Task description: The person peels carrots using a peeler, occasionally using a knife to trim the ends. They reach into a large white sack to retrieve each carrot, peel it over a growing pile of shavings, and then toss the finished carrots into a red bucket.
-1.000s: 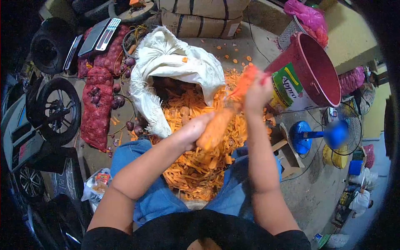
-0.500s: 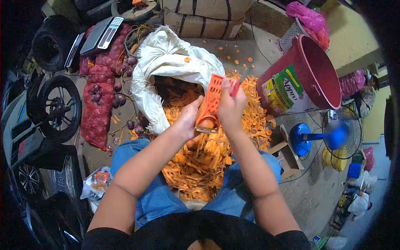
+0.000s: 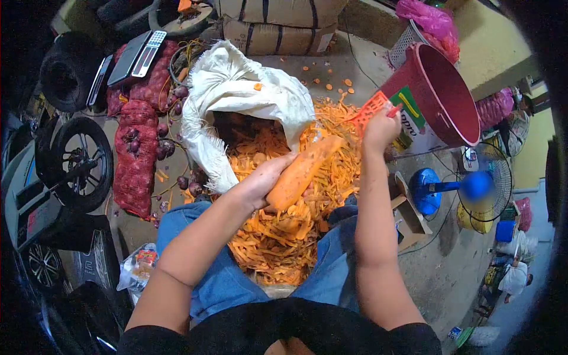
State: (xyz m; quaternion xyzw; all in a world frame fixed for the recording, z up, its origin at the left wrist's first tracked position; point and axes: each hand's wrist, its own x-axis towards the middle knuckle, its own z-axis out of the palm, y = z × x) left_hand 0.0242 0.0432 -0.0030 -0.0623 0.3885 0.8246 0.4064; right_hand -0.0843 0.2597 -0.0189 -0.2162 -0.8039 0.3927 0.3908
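Observation:
A large, thick carrot [image 3: 303, 173] lies slanted in my left hand [image 3: 264, 179], whose fingers wrap under its near end. My right hand [image 3: 381, 131] is closed around a red-orange peeler [image 3: 373, 108] with a broad body full of holes. The peeler is held off to the right, apart from the carrot, in front of the bucket. Beneath both hands spreads a heap of orange peelings [image 3: 278, 239]. Left of the heap, a white woven sack [image 3: 204, 127] gapes open with more peelings at its mouth.
A dark red bucket [image 3: 435, 89] leans at the right, near a blue fan [image 3: 426, 192] and a cardboard box [image 3: 411, 222]. Red net bags of onions [image 3: 133, 160], a scale [image 3: 137, 56] and a motorbike wheel [image 3: 80, 163] line the left. Strapped cartons [image 3: 284, 38] stand behind.
The peeler has moved off the carrot to the right with my right hand. The carrot, mostly hidden behind the peeler before, now shows along its length in my left hand.

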